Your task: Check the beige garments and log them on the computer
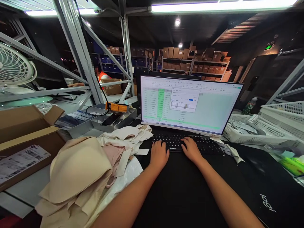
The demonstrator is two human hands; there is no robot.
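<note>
Both hands rest on a black keyboard point(174, 143) in front of a monitor point(152, 104). My left hand point(159, 154) lies over the keyboard's left part, fingers stretched out on the keys. Over the middle keys, my right hand point(192, 148) has its fingers apart, the thumb along the front edge. Neither hand holds anything. The screen shows a spreadsheet with a green column and a small pop-up window. Beside my left forearm lies a heap of beige bras point(80, 167), with a pink garment point(114, 155), a white garment point(128, 136) and a paper tag point(123, 163).
An opened cardboard box point(21, 155) with a shipping label stands left, below a fan point(16, 66). An orange device point(117, 107) sits on a metal tray. At right are a mouse point(256, 165), white baskets point(251, 128) and a bottle point(250, 105). Behind a rack, another person point(103, 76) is partly visible.
</note>
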